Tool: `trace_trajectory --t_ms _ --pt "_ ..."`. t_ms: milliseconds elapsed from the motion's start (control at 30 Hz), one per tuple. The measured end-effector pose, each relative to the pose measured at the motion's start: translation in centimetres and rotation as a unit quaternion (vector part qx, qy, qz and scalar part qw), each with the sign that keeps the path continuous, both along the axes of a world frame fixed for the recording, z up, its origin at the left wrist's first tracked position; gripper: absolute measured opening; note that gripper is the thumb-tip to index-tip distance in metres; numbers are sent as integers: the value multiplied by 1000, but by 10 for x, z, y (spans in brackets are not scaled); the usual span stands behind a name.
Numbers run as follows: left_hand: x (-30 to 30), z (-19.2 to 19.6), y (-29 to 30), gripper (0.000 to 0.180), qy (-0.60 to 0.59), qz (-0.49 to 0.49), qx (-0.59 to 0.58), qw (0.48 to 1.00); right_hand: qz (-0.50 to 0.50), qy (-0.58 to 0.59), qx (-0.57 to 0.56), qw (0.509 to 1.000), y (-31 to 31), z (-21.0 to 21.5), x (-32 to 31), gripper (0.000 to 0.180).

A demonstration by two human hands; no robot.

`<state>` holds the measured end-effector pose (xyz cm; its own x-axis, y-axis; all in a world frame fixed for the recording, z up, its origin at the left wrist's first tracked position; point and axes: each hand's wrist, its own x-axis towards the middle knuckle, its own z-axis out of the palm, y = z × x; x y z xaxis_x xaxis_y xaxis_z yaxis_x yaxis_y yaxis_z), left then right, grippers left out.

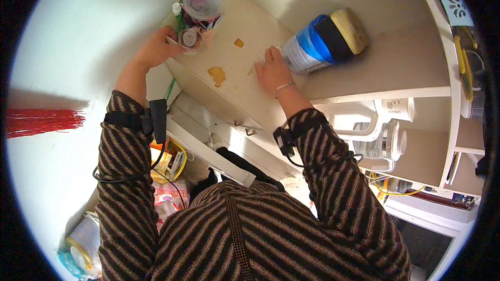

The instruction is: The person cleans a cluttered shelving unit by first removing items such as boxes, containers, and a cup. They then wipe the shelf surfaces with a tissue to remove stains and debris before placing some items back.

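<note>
Near: striped sleeves reach up to beige shelf [245, 26].

Right hand [272, 71] flat on shelf, fingers spread, empty — fingertips touching blue-and-white canister [317, 41] lying on its side.

Left hand [156, 47] grasps rim of clear tub [200, 13] of small items at shelf's far-left corner.

Judged step: shifting tub while bracing canister. Next move calls for firm hold — tub overhangs edge.

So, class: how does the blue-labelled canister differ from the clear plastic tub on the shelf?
The blue-labelled canister lies on its side with a tan lid on; the clear plastic tub stands upright, filled with small colourful items. The canister is opaque, the tub see-through. The right hand touches the canister; the left hand touches the tub. Both rest on the stained cream shelf.
</note>
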<state>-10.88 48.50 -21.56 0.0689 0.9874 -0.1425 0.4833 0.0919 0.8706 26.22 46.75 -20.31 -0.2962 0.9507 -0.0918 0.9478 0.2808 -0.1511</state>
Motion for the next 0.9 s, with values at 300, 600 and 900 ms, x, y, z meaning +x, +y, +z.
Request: trace_trajectory --t_ms 300,600,900 --pt "-1 1 -1 54 36 15 12 999 28 -11 -13 999 -52 5 13 70" --pt "0 15 -3 52 83 -3 12 996 3 3 -11 1000 -39 8 6 74" --pt "1 8 -3 52 88 12 35 995 9 1 84 996 -5 -11 -2 72"
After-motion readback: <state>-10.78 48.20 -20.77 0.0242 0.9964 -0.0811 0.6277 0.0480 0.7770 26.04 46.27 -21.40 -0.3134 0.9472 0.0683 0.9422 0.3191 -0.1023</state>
